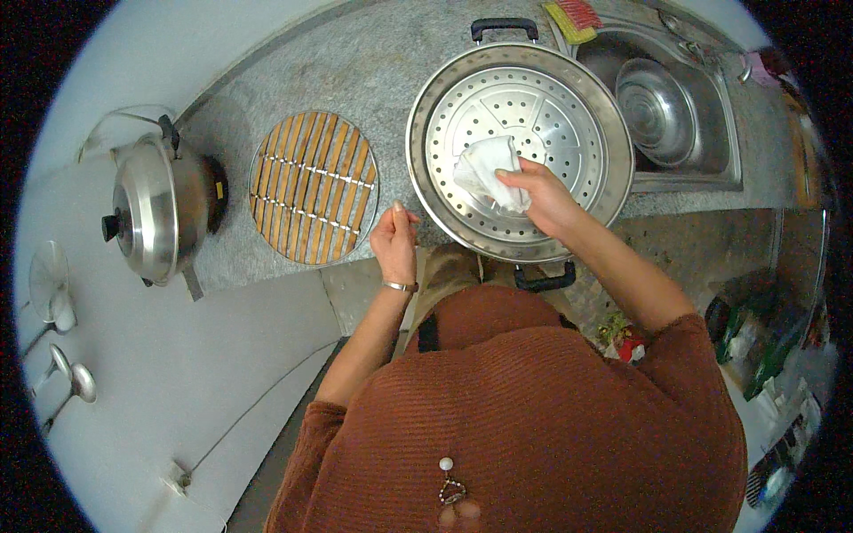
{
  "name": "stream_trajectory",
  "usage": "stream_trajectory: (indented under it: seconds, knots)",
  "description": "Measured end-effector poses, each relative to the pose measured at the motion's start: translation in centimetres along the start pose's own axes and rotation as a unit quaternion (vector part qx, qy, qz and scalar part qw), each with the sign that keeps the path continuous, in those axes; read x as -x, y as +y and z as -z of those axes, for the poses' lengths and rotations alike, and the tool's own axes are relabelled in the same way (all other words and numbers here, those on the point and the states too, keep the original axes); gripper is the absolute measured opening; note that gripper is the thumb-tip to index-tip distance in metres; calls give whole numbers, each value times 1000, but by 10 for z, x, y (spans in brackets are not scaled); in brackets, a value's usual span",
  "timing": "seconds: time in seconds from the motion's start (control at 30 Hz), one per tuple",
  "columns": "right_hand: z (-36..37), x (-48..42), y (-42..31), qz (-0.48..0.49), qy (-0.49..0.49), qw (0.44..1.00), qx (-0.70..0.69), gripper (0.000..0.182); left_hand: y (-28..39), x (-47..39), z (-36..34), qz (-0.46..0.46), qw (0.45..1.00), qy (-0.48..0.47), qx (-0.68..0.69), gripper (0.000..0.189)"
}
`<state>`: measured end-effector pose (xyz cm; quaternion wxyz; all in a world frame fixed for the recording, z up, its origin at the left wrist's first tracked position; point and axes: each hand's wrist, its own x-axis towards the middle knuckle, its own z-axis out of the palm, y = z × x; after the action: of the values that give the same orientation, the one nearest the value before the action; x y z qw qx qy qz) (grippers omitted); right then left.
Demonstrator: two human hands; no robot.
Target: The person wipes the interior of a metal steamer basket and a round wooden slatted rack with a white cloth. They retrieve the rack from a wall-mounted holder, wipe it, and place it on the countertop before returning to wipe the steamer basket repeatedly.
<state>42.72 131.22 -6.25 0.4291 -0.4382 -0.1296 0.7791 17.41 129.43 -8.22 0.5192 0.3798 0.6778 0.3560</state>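
A large round metal steamer pot [421, 193] with black handles stands at the counter's front edge, a perforated steamer plate [460, 100] inside it. Over that plate, my right hand [543, 196] holds a folded white cloth [490, 170]. My left hand [394, 240], a metal bracelet at its wrist, is curled with the thumb up beside the pot's left side; no object shows in it. Left of that hand lies a round slatted bamboo rack [313, 190] with a metal rim, flat on the counter.
At the counter's left end stands a lidded metal pot [156, 206]. On the right, a steel sink [730, 153] holds a metal bowl [656, 110]; a yellow and a red scrubbing pad [576, 16] lie by its back corner. Metal ladles [83, 383] hang at the far left.
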Motion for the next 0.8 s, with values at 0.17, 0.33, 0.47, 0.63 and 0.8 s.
stream_trajectory:
  seconds: [0.17,0.33,0.47,0.63,0.8]
  knots:
    - [-6,-43,-5,160,131,912,353,31,35,-35,-7,-51,986,5,-156,45]
    - [-37,-135,20,254,191,874,368,41,49,-72,-47,-192,979,-37,64,56]
    - [-60,-142,46,348,200,820,408,48,47,-83,-66,-174,978,-91,76,52]
    - [-53,-76,89,293,35,813,501,52,44,-82,-63,-162,979,-87,85,49]
    - [-16,-16,61,156,-150,830,514,48,34,-85,-62,-135,957,-124,224,49]
